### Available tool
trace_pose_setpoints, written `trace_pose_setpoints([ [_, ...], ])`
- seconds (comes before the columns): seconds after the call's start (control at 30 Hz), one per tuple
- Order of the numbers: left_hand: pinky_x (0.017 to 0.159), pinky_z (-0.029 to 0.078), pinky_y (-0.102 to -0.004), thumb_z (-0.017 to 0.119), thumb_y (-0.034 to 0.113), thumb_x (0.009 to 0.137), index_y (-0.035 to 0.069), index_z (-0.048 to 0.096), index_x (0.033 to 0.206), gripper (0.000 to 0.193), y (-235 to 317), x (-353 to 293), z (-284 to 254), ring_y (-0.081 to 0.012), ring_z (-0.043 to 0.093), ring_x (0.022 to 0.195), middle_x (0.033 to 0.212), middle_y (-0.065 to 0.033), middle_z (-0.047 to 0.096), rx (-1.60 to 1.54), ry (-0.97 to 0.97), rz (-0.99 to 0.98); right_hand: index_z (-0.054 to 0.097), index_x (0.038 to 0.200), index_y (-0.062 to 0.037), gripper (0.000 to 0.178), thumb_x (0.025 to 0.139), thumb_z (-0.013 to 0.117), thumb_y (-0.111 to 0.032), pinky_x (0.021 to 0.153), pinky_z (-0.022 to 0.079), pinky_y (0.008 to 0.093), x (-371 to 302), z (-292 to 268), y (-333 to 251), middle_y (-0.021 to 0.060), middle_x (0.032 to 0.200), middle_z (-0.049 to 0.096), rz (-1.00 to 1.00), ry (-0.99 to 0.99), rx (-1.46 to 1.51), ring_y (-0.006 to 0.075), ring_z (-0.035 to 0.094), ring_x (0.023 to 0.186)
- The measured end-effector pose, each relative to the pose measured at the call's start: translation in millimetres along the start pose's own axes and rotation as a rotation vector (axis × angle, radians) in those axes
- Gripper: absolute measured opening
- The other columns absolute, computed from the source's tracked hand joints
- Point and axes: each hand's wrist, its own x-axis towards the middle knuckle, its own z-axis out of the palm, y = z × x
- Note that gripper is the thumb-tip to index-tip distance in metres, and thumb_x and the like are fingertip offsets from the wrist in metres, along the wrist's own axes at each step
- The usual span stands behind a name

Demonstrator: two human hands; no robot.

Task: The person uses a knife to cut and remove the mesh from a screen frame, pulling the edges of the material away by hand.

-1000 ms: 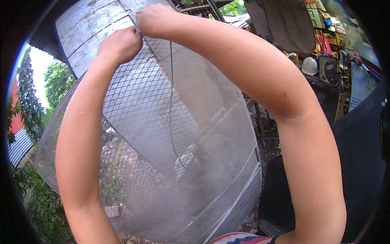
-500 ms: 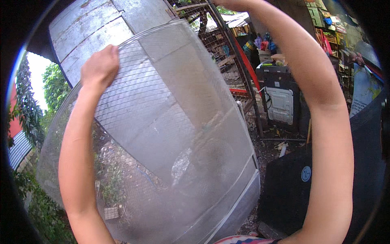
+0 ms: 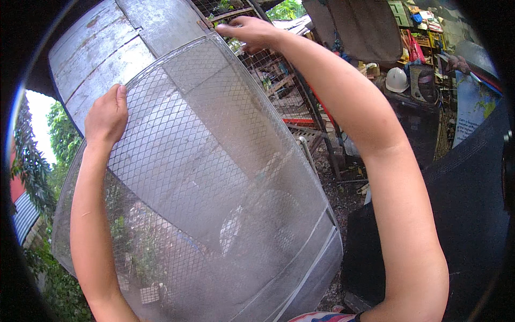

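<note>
A large see-through wire mesh panel (image 3: 177, 134) with a rounded outline stands tilted in front of me, its diamond weave showing what lies behind. My left hand (image 3: 107, 115) is closed round the panel's upper left edge, thumb uppermost. Beyond the panel's top right corner, my right hand (image 3: 251, 33) is raised with fingers stretched out and apart, and nothing shows in it. It hovers close to that corner; whether it touches the panel is unclear. Pale strips (image 3: 300, 271) run across the panel's lower right part.
Weathered metal sheets (image 3: 102, 48) stand behind the panel. A rusty wire grid (image 3: 279, 80) is beyond my right hand. To the right are a white hard hat (image 3: 397, 80), a hanging brown cloth (image 3: 357, 29) and a large black surface (image 3: 461, 214). Foliage (image 3: 64, 129) grows at the left.
My right hand has come down and leftward from the top edge of view, toward the panel's corner. My left hand and the panel's upper edge sit slightly further left and lower.
</note>
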Motion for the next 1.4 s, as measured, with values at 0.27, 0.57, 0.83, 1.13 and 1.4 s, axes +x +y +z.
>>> trace_pose_setpoints([
  [0.27, 0.095, 0.045, -0.045, 0.039, 0.043, 0.099, 0.006, 0.057, 0.119, 0.046, 36.9, 42.3, 18.4, -0.0395, 0.061, 0.105, 0.108, -0.0208, 0.066, 0.021, 0.276, 0.158, 0.071, 0.103, -0.0004, 0.033, 0.079, 0.061, -0.02, 0.088, 0.054, 0.0396, 27.5, 40.4, -34.0, 0.0215, 0.109, 0.068, -0.169, 0.189, -0.491, 0.0342, 0.067, 0.101],
  [0.57, 0.093, 0.049, -0.0475, 0.036, 0.044, 0.098, 0.012, 0.063, 0.119, 0.047, 117.8, 71.1, 12.8, -0.0356, 0.062, 0.109, 0.116, -0.0166, 0.066, 0.115, -0.097, -0.025, 0.071, 0.095, 0.0024, 0.03, 0.08, 0.066, -0.024, 0.087, 0.053, 0.0414, 26.5, 13.5, -33.1, 0.0245, 0.1, 0.068, -0.095, 0.208, -0.394, 0.0361, 0.067, 0.099],
  [0.83, 0.089, 0.05, -0.0487, 0.036, 0.046, 0.098, 0.018, 0.063, 0.116, 0.043, 114.0, 80.0, 31.8, -0.0373, 0.063, 0.105, 0.11, -0.0165, 0.068, 0.052, -0.055, -0.036, 0.073, 0.097, -0.0042, 0.031, 0.08, 0.071, -0.03, 0.082, 0.053, 0.0387, 65.3, -32.9, 13.7, 0.0175, 0.099, 0.07, -0.178, 0.183, -0.572, 0.0324, 0.068, 0.089],
  [1.13, 0.078, 0.048, -0.0534, 0.038, 0.046, 0.098, 0.013, 0.062, 0.102, 0.041, 75.5, 60.0, 54.5, -0.0442, 0.062, 0.095, 0.097, -0.0209, 0.067, -0.037, 0.016, -0.029, 0.07, 0.097, 0.0008, 0.032, 0.088, 0.067, -0.029, 0.074, 0.052, 0.0354, -21.7, -117.6, 115.8, 0.0168, 0.088, 0.071, -0.083, 0.549, -0.249, 0.025, 0.067, 0.08],
  [1.4, 0.076, 0.048, -0.0534, 0.036, 0.049, 0.099, 0.014, 0.062, 0.105, 0.043, 76.6, 64.1, 52.8, -0.0429, 0.062, 0.093, 0.096, -0.0207, 0.067, -0.007, -0.006, -0.026, 0.07, 0.106, -0.0022, 0.038, 0.093, 0.061, -0.037, 0.08, 0.05, 0.0367, -77.2, -79.3, 124.0, 0.0153, 0.093, 0.07, -0.083, 0.428, -0.297, 0.026, 0.066, 0.086],
])
